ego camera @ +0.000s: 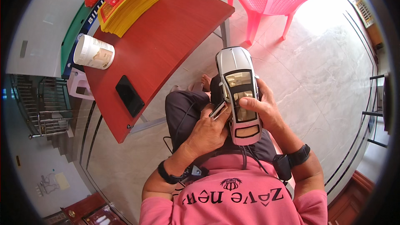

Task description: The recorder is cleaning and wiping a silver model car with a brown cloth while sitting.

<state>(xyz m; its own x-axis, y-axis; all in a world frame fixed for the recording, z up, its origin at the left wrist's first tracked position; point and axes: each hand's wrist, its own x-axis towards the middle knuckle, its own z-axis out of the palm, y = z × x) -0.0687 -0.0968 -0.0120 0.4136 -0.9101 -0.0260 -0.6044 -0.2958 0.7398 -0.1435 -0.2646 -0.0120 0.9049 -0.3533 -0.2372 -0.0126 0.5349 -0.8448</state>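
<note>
A silver model car [235,60] with glazed windows and a beige interior is held above my lap, its bonnet pointing away from me. My right hand [267,107] grips its right side, the thumb lying over the roof glass. On the other side, an opened car door [218,110] sticks out from the body. The fingers of my left hand [210,131] are around this door, with some fingertips hidden behind it and the car.
To the left stands a red table [175,22] bearing a black smartphone [129,96], a white plastic tub [94,52] and a stack of yellow paper [131,6]. A pink plastic chair [256,0] is ahead. Behind the table shows a green-topped billiard table [70,40].
</note>
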